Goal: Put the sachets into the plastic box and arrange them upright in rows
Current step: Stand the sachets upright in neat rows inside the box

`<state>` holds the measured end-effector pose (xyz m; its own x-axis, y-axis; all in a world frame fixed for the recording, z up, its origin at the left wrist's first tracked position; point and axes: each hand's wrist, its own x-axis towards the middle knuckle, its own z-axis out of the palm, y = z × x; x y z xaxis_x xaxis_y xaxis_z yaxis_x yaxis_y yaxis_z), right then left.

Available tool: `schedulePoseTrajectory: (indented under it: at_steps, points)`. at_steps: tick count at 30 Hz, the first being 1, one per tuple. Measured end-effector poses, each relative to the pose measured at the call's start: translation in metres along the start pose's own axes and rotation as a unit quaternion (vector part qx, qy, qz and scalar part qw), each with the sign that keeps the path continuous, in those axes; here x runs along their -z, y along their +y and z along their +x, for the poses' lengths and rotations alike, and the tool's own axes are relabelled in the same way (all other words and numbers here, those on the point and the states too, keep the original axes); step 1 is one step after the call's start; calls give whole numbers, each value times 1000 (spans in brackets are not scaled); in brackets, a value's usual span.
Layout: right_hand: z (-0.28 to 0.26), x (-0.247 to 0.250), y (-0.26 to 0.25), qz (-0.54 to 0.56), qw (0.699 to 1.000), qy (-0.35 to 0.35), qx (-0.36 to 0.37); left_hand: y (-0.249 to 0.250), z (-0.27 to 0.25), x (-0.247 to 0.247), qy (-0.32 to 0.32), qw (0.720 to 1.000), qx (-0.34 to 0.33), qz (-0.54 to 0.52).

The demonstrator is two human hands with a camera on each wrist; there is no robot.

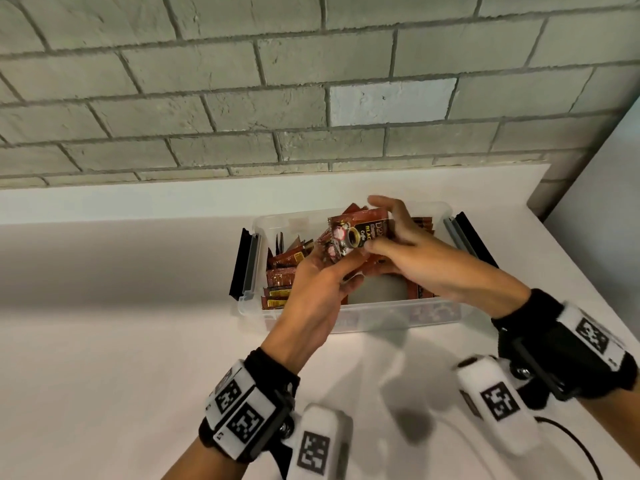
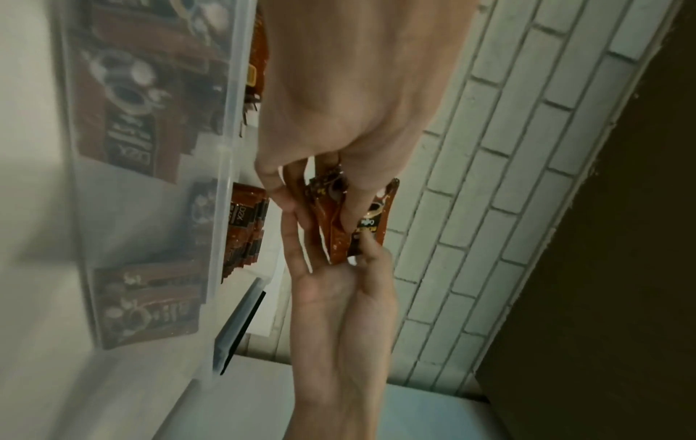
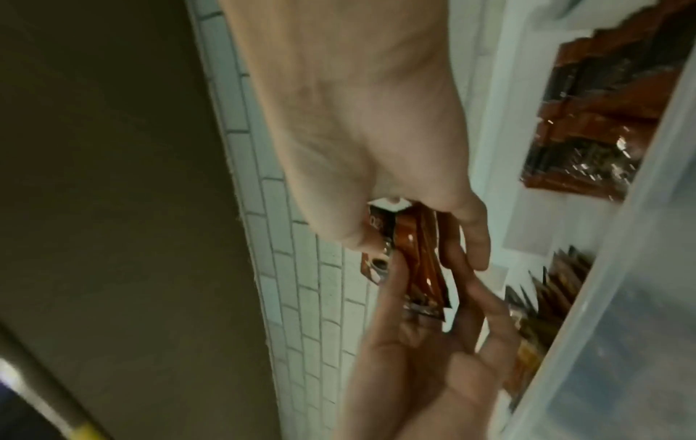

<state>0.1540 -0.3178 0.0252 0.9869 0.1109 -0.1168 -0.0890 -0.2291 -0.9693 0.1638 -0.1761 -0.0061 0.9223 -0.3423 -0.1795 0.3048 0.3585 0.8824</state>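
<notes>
Above the clear plastic box both hands hold one bundle of brown coffee sachets. My left hand grips its lower left end and my right hand pinches its right end, with the upper fingers spread. In the left wrist view the left hand pinches the bundle from above. In the right wrist view the right hand closes on the bundle. More sachets stand in a row along the box's left side. Others lie at its right and front.
The box sits on a white counter against a grey brick wall. Its black and grey latches hang open on the left and on the right. The box floor is bare in the middle. A black cable lies near right.
</notes>
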Motion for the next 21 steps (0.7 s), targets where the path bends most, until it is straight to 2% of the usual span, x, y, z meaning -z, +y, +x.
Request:
schedulePoseTrajectory:
  at_steps: [2, 6, 9, 11, 12, 13, 15, 18, 19, 21]
  points:
    - [5, 6, -5, -94, 995, -25, 15, 2, 8, -7, -28, 997, -8, 71]
    - [25, 30, -18, -182, 979, -89, 20, 15, 32, -15, -88, 985, -2, 145]
    - [42, 51, -24, -236, 960, -151, 4, 22, 53, -11, -139, 955, 82, 248]
    - [55, 61, -20, -269, 944, -191, -25, 24, 69, -4, -138, 927, 146, 316]
    - [62, 65, -16, -299, 931, -206, -39, 26, 76, 1, -132, 902, 155, 380]
    - [69, 66, -9, -335, 915, -221, -51, 26, 83, 6, -130, 863, 139, 468]
    - [80, 65, 4, -404, 877, -246, -84, 27, 92, 13, -143, 769, 85, 617]
    - [89, 61, 24, -494, 824, -248, -126, 27, 100, 14, -226, 622, 13, 749]
    - [92, 60, 30, -521, 807, -247, -129, 24, 101, 14, -251, 587, -5, 770]
    - [96, 60, 39, -553, 786, -253, -113, 20, 105, 11, -289, 547, 0, 786]
